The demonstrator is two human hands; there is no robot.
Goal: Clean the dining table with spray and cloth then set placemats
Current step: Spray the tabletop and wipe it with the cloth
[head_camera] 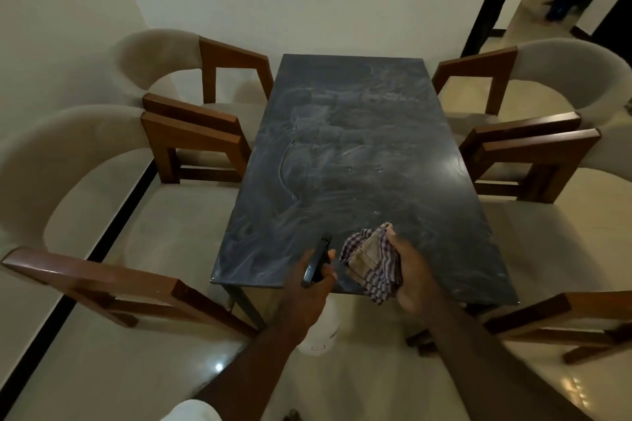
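At lower centre of the frame, the left hand (pixel 309 287) gripped a spray bottle (pixel 319 325), fingers wrapped; the right hand (pixel 408 270) clutched a checked cloth (pixel 371 263) over the streaked bench (pixel 359 133). Overlapping wipes would probably clear the haze; no placemats were in view.

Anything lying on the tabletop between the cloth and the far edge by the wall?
Nothing. In the head view the dark table shows only smeared wipe streaks from the checked cloth in the right hand to its far edge.
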